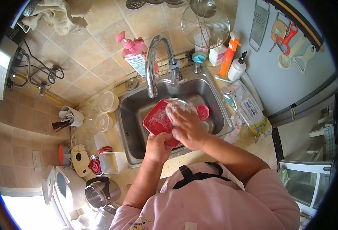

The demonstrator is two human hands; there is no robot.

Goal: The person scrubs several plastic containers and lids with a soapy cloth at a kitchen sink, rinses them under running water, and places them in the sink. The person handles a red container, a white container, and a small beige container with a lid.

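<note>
My left hand (158, 147) grips the near edge of a red rectangular plastic lid (156, 117), tilted over the stainless steel sink (132, 126). White suds streak the lid's face. My right hand (188, 126) lies across the lid's right part, its fingers covered in foam. Whether a sponge or cloth is under those fingers is hidden. Behind the hands, the rim of a round metal bowl (181, 100) shows in the basin. A small round red lid (202, 112) lies to its right. Above the sink arches a chrome faucet (151, 69).
Left of the sink are round lidded containers (108, 101), a clear rectangular container (109, 162) and a steel pot (97, 195). Behind stands a pink pump bottle (134, 50). An orange spray bottle (228, 59), white pump bottle (236, 69) and wipes pack (248, 107) are at right.
</note>
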